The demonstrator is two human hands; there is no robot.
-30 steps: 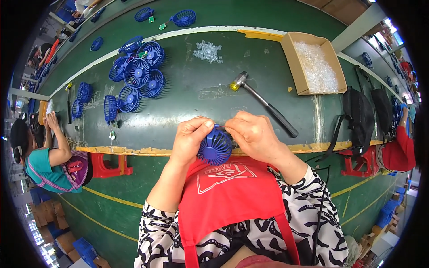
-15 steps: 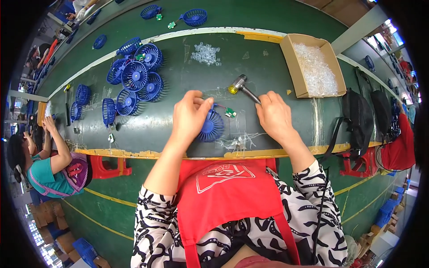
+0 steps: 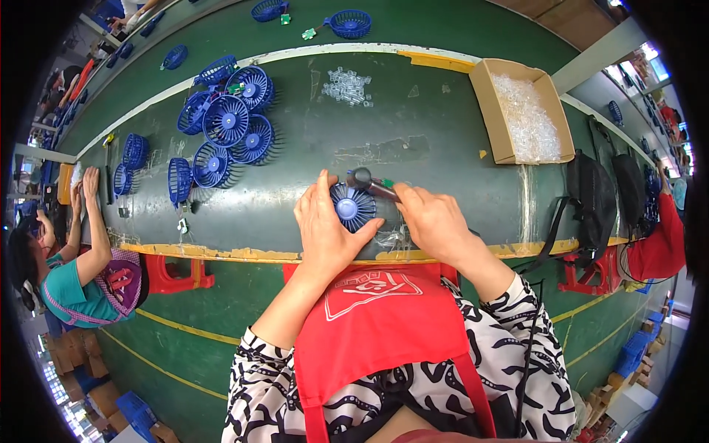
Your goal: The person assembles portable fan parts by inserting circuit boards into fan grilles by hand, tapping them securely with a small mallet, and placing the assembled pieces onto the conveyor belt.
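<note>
A round blue fan cage (image 3: 353, 210) with radial ribs and a pale round hub lies on the bench in front of me. My left hand (image 3: 323, 227) curves around its left and near side, thumb at the near right rim and fingers at the far left, keeping hold of it. My right hand (image 3: 437, 227) is closed on the dark handle of a hammer (image 3: 362, 178). The hammer's head hangs over or at the far rim of the cage; whether it touches cannot be seen. A bit of green circuit board (image 3: 388, 182) shows behind the handle.
A pile of blue fan cages (image 3: 226, 121) stands at the left. Small clear plastic pieces (image 3: 347, 87) lie at the far middle; a cardboard box (image 3: 491, 118) full of them stands at the right. Black bags (image 3: 593, 184) sit at far right. A co-worker (image 3: 81, 273) works at left.
My right hand has lifted the hammer and brought it left over the fan cage. My left hand has lowered and spread around the cage. Cages on the far belt have shifted right.
</note>
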